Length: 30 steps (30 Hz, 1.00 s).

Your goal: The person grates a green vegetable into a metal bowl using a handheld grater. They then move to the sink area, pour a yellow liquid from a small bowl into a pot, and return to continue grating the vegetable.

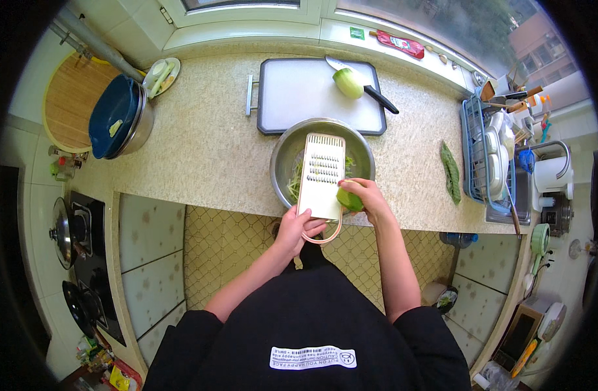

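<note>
My left hand grips the lower end of a flat white grater, near its looped handle. The grater lies over a stainless steel bowl, tilted towards me. Pale green shreds show in the bowl on both sides of the grater; what lies beneath it is hidden. In my right hand is a piece of green vegetable, held at the grater's right edge below the rows of teeth. Whether it touches the grater's face I cannot tell.
Behind the bowl lies a cutting board bearing a cut green vegetable and a black-handled knife. A long green leaf lies right, beside a blue dish rack. Stacked basins and a small plate stand left.
</note>
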### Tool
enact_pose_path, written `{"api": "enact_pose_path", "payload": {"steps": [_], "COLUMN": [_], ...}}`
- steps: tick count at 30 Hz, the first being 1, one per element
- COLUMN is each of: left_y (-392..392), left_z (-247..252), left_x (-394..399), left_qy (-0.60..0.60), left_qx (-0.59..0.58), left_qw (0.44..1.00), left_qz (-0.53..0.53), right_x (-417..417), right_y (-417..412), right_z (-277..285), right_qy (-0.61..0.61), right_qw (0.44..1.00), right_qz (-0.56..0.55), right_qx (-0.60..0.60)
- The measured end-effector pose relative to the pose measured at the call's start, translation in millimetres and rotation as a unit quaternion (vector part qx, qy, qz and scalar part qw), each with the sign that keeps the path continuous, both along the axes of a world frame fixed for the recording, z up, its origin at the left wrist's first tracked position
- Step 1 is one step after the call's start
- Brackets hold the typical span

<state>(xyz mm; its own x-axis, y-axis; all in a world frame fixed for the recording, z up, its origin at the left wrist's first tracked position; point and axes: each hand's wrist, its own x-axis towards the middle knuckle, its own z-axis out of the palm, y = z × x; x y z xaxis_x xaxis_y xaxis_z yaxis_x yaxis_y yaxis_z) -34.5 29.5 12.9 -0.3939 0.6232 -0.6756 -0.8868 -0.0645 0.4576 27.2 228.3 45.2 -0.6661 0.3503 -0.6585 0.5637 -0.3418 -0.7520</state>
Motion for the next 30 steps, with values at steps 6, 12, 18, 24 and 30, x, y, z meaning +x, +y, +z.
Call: {"api": "enact_pose_path", "payload": {"steps": [6,12,18,24,30], "left_y": [9,10,11,15,3], "left_z": [-3,-18,-16,16,11], "left_x": [11,5,-2,-8,2], "left_qy": [0.016,0.013,0.300,0.582,0.799], "left_qx": [0.020,-0.043,-0.151,-0.368,-0.170], "left_qw": [0.998,0.999,0.925,0.633,0.494], "left_qz": [0.049,-0.009,-0.178,-0.354,-0.297], "right_x": [-1,-7,-22,-21,-24], "right_y": [-2,-10,-36,-42,-41], "right_z": [-12,-11,-22,-45,-26], "right_qy": [0.016,0.117,0.057,0.054,-0.020], "right_qw": [0.993,0.985,0.901,0.837,0.811], "right_qz": [-0.114,-0.126,0.045,0.082,0.165], "right_qx": [0.019,0.013,0.427,0.538,0.561]}}
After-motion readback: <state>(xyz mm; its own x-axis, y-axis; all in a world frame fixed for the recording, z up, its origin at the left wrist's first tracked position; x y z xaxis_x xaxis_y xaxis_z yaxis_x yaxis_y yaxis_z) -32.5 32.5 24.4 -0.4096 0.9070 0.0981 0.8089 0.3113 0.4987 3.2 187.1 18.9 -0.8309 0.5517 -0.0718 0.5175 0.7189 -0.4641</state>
